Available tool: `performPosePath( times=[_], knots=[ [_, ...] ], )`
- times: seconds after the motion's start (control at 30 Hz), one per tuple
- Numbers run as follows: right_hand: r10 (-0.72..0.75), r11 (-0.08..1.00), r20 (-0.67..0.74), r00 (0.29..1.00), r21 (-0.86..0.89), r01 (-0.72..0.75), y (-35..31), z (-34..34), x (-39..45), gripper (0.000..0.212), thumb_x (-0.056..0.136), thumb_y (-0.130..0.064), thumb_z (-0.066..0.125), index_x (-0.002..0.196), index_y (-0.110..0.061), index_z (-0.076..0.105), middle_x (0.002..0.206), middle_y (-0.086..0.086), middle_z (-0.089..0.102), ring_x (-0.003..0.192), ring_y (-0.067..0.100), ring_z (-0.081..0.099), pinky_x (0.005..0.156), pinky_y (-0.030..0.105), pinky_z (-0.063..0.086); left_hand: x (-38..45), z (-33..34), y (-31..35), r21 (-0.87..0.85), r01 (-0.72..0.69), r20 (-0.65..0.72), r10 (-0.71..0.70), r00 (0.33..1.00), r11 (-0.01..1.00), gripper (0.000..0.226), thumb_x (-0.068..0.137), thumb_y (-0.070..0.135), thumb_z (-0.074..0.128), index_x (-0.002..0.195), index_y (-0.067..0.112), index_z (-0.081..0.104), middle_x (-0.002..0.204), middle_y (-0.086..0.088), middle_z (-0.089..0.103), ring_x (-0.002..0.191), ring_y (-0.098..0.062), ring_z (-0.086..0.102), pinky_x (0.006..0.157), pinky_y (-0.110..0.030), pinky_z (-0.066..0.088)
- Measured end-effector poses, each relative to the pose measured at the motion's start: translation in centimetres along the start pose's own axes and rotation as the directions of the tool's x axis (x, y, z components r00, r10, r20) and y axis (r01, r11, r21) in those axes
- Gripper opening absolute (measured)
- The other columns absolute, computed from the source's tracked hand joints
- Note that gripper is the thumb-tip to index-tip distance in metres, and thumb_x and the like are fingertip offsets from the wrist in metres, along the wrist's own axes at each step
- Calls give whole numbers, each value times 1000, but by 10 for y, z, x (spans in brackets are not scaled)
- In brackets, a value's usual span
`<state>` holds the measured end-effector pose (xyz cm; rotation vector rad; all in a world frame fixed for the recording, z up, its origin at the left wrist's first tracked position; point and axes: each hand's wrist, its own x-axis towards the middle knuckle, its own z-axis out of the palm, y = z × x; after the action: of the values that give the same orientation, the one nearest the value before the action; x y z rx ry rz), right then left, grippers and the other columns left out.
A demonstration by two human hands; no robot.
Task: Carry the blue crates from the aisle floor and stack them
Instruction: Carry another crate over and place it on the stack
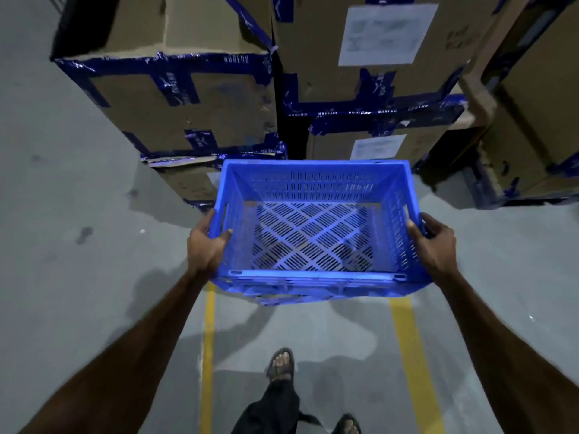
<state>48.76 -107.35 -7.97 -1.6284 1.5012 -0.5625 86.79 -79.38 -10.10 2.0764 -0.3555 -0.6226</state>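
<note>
From the head camera, the left hand (205,245) grips the left rim of an empty blue crate (313,233), thumb hooked inside, while the right hand (434,242) clasps the right rim. The crate hangs between both hands above the grey floor (78,277) and its yellow lines (407,346). Taped cardboard boxes (188,104) stand just beyond the hands.

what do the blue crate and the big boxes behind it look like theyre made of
The blue crate looks like moulded plastic with a slight sheen: uniform colour, slotted walls and floor. The boxes look like matte brown cardboard, creased and dented, edges bound with glossy blue tape.
</note>
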Motion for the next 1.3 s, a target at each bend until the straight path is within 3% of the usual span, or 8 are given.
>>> performPosePath(
  times=[0.13, 0.27, 0.43, 0.53, 0.63, 0.77, 1.0, 1.3],
  knots=[
    [16, 1000, 12, 1000, 3, -16, 12, 8, 0, 62, 95, -36, 71, 147, -6, 55, 141, 12, 64, 129, 25, 60, 111, 49, 48, -10, 13, -9, 40, -28, 19, 28, 999, 999, 82, 74, 33, 70, 153, 21, 53, 144, 3, 64, 130, -19, 63, 108, -43, 53],
    [15, 999, -5, 1000, -30, -15, 19, 10, 0, 55, 97, -29, 69, 146, -9, 56, 133, 14, 68, 122, 22, 63, 108, 46, 49, -22, 17, -10, 145, -64, 59, 56, 997, 987, 92, 71, 28, 64, 160, 27, 40, 142, 6, 63, 125, -19, 63, 97, -31, 50],
    [-74, 990, 16, 997, -122, 75, 25, 11, -1, 56, 99, -23, 67, 151, -9, 51, 141, 18, 62, 131, 33, 59, 105, 37, 45, -32, 19, -9, 290, -131, 54, 120, 991, 948, 97, 77, 41, 64, 165, 31, 25, 142, -13, 64, 124, -36, 63, 97, -45, 51],
    [-142, 976, 22, 990, -164, 144, 31, 13, 0, 57, 100, -27, 65, 152, -10, 50, 145, 18, 60, 133, 36, 56, 105, 40, 46, -32, 21, -11, 307, -126, 30, 122, 992, 943, 96, 77, 43, 62, 165, 31, 26, 149, -8, 59, 131, -35, 60, 101, -45, 50],
    [-153, 969, 11, 988, -192, 153, 37, 15, 5, 60, 99, -33, 64, 153, -12, 48, 147, 17, 58, 135, 37, 54, 107, 45, 47, -31, 23, -15, 344, -91, -9, 100, 995, 934, 95, 74, 43, 60, 162, 42, 27, 141, -8, 66, 122, -36, 66, 97, -45, 53],
    [-171, 930, 1, 985, -330, 162, 36, 21, 4, 66, 98, -38, 63, 156, -16, 41, 129, 25, 65, 119, 48, 61, 92, 51, 51, -32, 30, -16, 443, -58, -71, 100, 992, 894, 92, 78, 40, 60, 160, 52, 19, 129, -17, 70, 112, -44, 66, 90, -47, 53],
    [-205, 894, -1, 979, -406, 187, 41, 21, 3, 59, 96, -48, 62, 145, -18, 46, 123, 26, 65, 114, 48, 62, 88, 50, 51, -32, 32, -19, 489, -65, -109, 135, 985, 870, 94, 75, 52, 56, 161, 49, 19, 138, -13, 65, 118, -42, 64, 98, -52, 53],
    [-314, 853, -44, 949, -451, 261, 52, 25, 13, 51, 93, -50, 66, 126, -13, 58, 121, 27, 67, 112, 49, 62, 88, 48, 50, -19, 40, -32, 523, -169, -151, 285, 947, 835, 77, 94, 40, 70, 162, 34, 33, 147, -18, 58, 130, -44, 57, 101, -45, 45]
  ],
)
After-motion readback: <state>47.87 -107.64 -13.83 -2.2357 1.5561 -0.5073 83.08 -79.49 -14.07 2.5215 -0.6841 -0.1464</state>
